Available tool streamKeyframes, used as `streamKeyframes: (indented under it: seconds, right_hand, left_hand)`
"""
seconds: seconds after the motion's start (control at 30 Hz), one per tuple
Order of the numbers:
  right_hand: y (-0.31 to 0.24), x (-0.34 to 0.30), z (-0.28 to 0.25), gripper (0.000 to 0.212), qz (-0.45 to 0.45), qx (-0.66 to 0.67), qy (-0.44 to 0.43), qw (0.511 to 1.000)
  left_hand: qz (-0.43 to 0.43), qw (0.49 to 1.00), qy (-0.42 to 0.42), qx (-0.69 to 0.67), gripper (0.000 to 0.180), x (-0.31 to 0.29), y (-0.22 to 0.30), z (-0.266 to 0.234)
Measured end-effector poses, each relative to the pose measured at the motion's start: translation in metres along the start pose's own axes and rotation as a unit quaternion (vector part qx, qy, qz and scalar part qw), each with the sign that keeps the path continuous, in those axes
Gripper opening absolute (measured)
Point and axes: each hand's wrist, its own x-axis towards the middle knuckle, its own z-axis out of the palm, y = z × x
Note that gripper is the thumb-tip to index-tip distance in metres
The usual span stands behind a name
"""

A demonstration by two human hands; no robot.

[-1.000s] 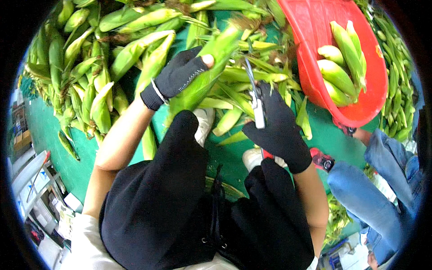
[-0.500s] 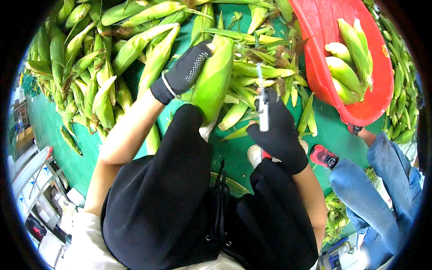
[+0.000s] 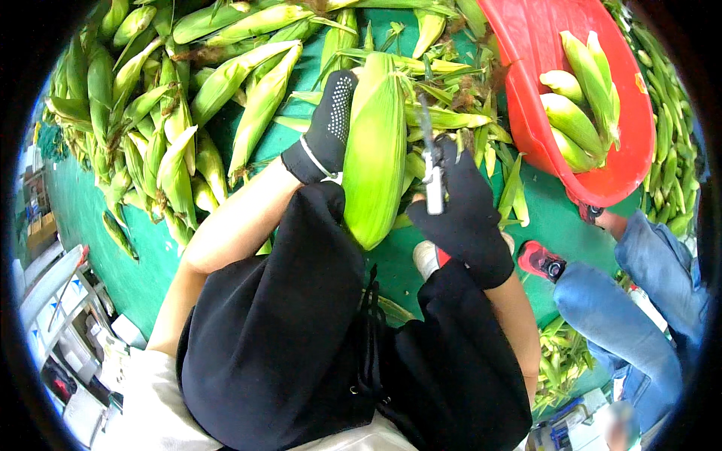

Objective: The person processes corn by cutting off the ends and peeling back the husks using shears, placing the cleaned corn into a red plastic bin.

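My left hand (image 3: pixel 329 126), in a black fingerless glove with white grip dots, is closed on the far end of a green ear of corn (image 3: pixel 374 161). The ear is still in its husk, its tapered end toward my knees. Just right of it, my right hand (image 3: pixel 468 210), gloved in black too, is closed around the pale handle of a knife (image 3: pixel 435 194). The knife's thin blade points away from me and stands apart from the ear's side. Some fingers of both hands are hidden.
Unhusked corn (image 3: pixel 173 113) is heaped at the left and far side of the green floor (image 3: pixel 135 282). Loose husks (image 3: pixel 451 64) lie beyond my hands. A red tub (image 3: pixel 530 52) holds several ears; a co-worker in jeans (image 3: pixel 609 308) sits at the right, near more corn (image 3: pixel 669 150).
The ear has turned in my left hand and moved slightly right, showing a broader side. The knife has tilted, its blade tip shifting left. My left arm has moved right.
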Motion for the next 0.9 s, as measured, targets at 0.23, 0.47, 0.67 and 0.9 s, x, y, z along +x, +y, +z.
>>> streamKeyframes:
  seconds: [0.23, 0.47, 0.67, 0.9]
  right_hand:
    - [0.005, 0.024, -0.023, 0.045, -0.074, 0.016, 0.146, 0.986]
    - [0.027, 0.004, 0.018, 0.074, 0.012, 0.323, 0.005, 0.946]
    - [0.04, -0.01, 0.018, 0.073, 0.005, 0.135, 0.083, 0.987]
    - [0.044, -0.008, 0.022, 0.073, -0.034, 0.026, 0.126, 0.991]
  left_hand:
    - [-0.031, 0.998, -0.055, 0.006, 0.029, -0.023, 0.015, 0.03]
    - [-0.06, 0.995, 0.061, -0.043, 0.018, -0.001, 0.065, 0.04]
    - [-0.239, 0.965, -0.008, -0.112, 0.034, 0.006, 0.096, -0.005]
    - [-0.307, 0.94, -0.115, -0.096, 0.034, -0.001, 0.112, -0.001]
